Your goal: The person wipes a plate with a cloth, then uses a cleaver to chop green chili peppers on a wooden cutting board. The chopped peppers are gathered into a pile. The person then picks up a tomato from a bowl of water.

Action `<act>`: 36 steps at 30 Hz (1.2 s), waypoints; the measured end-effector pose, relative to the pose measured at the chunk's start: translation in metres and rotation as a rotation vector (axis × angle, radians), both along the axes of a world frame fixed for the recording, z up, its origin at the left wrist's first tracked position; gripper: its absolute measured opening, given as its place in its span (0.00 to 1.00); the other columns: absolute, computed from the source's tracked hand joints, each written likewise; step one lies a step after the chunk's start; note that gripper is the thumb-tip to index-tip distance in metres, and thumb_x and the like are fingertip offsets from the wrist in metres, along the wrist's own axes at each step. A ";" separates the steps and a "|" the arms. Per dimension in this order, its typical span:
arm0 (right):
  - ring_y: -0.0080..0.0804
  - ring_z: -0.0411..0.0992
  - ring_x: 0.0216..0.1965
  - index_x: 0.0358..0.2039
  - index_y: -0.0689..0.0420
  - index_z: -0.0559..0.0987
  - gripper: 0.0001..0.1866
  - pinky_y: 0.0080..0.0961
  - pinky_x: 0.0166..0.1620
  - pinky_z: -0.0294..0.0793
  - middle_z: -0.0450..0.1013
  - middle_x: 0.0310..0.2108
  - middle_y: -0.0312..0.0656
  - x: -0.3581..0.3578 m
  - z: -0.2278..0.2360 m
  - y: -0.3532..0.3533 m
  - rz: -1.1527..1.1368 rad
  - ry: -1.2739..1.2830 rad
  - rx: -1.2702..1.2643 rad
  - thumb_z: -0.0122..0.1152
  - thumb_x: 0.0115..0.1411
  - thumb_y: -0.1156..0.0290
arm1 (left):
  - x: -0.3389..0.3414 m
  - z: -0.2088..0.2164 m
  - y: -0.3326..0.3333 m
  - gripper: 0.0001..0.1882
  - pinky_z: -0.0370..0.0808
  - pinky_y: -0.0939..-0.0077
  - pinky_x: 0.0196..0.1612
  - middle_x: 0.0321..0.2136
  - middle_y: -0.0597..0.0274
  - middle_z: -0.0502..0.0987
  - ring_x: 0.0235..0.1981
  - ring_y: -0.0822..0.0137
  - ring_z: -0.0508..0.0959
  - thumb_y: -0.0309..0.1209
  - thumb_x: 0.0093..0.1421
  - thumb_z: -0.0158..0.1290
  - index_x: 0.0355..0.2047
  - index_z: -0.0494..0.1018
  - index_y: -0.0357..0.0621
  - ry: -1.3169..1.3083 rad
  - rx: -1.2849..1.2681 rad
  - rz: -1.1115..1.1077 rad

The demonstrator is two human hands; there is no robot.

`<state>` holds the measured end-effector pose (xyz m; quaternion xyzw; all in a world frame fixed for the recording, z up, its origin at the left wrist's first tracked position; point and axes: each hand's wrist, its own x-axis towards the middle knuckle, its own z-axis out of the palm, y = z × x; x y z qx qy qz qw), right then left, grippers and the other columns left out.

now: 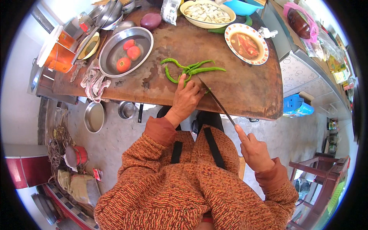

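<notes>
Several long green chili peppers lie in a loose bunch on the worn wooden table. My left hand presses on their near end, its fingers curled over the peppers. In my right hand is the handle of a knife, whose long dark blade slants up and left over the table's front edge. The blade's tip reaches the tabletop just right of my left fingers. A small green piece shows beside the blade there. My left fingers partly hide the pepper ends.
At the left stands a metal basin with tomatoes, near a crumpled cloth. An eggplant, a bowl of pale chopped pieces and a dotted-rim plate with red pieces in liquid line the back. A wooden chair stands right.
</notes>
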<state>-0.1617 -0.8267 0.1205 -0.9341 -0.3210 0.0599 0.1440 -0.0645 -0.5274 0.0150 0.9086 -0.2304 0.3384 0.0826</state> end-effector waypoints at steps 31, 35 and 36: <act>0.15 0.65 0.25 0.72 0.50 0.54 0.42 0.14 0.27 0.69 0.70 0.36 0.35 -0.010 -0.031 -0.005 -0.506 0.641 1.221 0.54 0.58 0.83 | 0.073 0.013 -0.001 0.11 0.62 0.53 0.53 0.30 0.61 0.71 0.41 0.57 0.71 0.27 0.55 0.52 0.38 0.77 0.53 -0.063 -0.118 0.274; 0.15 0.65 0.26 0.72 0.51 0.53 0.42 0.13 0.28 0.68 0.69 0.36 0.34 -0.013 -0.031 -0.003 -0.471 0.641 1.241 0.54 0.58 0.83 | 0.060 0.023 -0.005 0.12 0.63 0.57 0.46 0.28 0.63 0.70 0.36 0.58 0.71 0.27 0.55 0.51 0.39 0.77 0.56 -0.094 -0.237 0.335; 0.15 0.65 0.26 0.72 0.51 0.53 0.42 0.13 0.28 0.67 0.69 0.36 0.34 -0.014 -0.031 -0.003 -0.463 0.632 1.228 0.54 0.58 0.83 | 0.057 0.023 -0.004 0.12 0.63 0.58 0.45 0.28 0.63 0.71 0.36 0.58 0.71 0.26 0.55 0.52 0.39 0.77 0.56 -0.098 -0.254 0.343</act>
